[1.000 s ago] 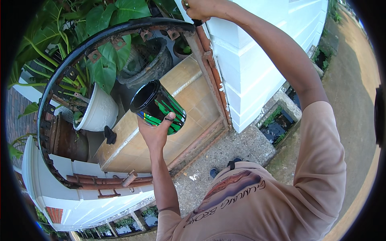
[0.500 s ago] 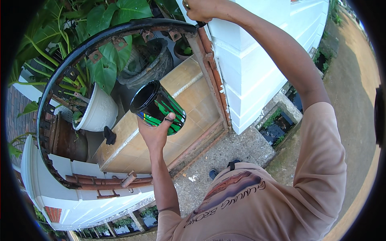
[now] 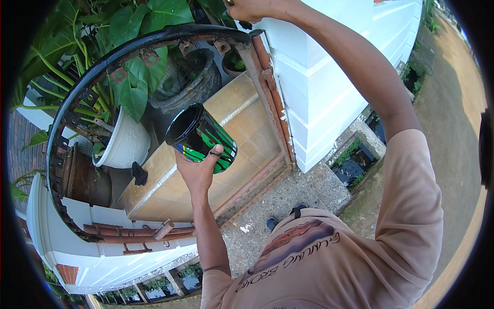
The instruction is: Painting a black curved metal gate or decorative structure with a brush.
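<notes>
My left hand [image 3: 198,172] grips an open-topped can [image 3: 200,138] with a black inside and a green and black label. The can is tilted, its mouth facing up and left, in front of a rusty metal gate frame [image 3: 267,103]. My right hand [image 3: 247,7] is raised to the picture's top edge, by the upper corner of the gate where its black arched bar [image 3: 154,37] ends. Its fingers are closed around a small dark object [image 3: 246,24], most of which is hidden.
A white pillar [image 3: 319,77] stands right of the gate. Behind the gate are tan tiles [image 3: 247,129], a white pot [image 3: 126,147], a dark pot [image 3: 188,85] and large green leaves [image 3: 134,20]. Below lie a concrete step [image 3: 303,193], a drain [image 3: 355,165] and a dirt path [image 3: 453,103].
</notes>
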Demonstrator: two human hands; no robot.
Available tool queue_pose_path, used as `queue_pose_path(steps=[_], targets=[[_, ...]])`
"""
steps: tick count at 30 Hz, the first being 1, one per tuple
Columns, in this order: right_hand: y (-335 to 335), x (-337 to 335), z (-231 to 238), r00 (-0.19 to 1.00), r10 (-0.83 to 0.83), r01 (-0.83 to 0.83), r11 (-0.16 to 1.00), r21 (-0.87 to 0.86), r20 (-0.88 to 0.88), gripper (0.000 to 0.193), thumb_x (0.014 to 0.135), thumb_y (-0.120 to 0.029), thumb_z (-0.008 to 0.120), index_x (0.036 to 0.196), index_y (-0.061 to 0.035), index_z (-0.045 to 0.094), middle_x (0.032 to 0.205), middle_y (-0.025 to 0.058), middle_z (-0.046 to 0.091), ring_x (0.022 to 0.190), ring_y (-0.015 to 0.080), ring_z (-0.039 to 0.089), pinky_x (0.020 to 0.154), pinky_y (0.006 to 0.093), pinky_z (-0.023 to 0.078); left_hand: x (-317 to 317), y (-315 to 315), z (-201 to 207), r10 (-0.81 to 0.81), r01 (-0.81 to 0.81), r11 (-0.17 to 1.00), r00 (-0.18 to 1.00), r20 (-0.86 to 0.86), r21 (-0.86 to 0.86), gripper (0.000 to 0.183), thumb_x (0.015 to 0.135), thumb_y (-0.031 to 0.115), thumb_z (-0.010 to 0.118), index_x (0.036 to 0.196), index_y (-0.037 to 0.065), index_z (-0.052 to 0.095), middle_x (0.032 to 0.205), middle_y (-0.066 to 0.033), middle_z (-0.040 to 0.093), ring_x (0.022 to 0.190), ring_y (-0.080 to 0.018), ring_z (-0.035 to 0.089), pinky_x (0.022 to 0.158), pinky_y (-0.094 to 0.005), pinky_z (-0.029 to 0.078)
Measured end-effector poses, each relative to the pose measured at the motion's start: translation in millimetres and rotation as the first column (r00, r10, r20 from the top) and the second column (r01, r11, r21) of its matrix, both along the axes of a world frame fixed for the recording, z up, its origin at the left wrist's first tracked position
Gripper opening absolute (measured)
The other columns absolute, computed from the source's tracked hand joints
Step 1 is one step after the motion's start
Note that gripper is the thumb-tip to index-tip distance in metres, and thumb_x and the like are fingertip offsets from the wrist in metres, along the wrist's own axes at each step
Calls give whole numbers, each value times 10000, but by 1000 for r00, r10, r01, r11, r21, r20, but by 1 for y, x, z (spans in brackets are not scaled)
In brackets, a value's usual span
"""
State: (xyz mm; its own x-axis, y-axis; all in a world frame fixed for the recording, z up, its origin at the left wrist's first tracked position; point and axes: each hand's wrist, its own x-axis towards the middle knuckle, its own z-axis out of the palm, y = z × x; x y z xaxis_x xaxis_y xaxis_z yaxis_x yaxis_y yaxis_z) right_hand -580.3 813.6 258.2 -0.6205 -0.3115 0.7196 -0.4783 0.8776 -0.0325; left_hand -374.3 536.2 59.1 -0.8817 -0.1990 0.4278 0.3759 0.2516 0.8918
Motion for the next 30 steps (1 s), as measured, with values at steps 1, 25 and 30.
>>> queue_pose_path(steps=[1, 25, 30], targets=[[3, -6, -3, 1000, -2, 2, 1000, 0, -2, 207, 746, -142, 644, 792, 21, 763, 693, 228, 689, 645, 387, 695, 611, 522, 563, 0, 4, 0, 8, -9, 1000, 999, -36, -12, 717, 734, 178, 944, 1308, 5, 550, 1177, -99, 694, 1075, -189, 672, 979, -346, 530], [1, 94, -79, 982, 96, -149, 925, -351, -165, 208, 868, -134, 659, 1006, -17, 761, 769, 171, 728, 687, 343, 717, 683, 394, 571, 7, 16, -4, 19, -19, 1000, 1000, 8, 21, 784, 721, 162, 957, 1350, 8, 514, 1220, -101, 678, 1122, -195, 659, 1008, -358, 524], [-3, 115, -118, 946, 59, -283, 630, -723, -319, 168, 881, -95, 664, 1000, -23, 758, 851, 173, 729, 720, 348, 707, 673, 418, 557, 10, 17, -4, -1, 0, 1000, 999, 36, 26, 785, 716, 150, 956, 1354, 13, 519, 1221, -99, 679, 1116, -193, 660, 1006, -357, 525]])
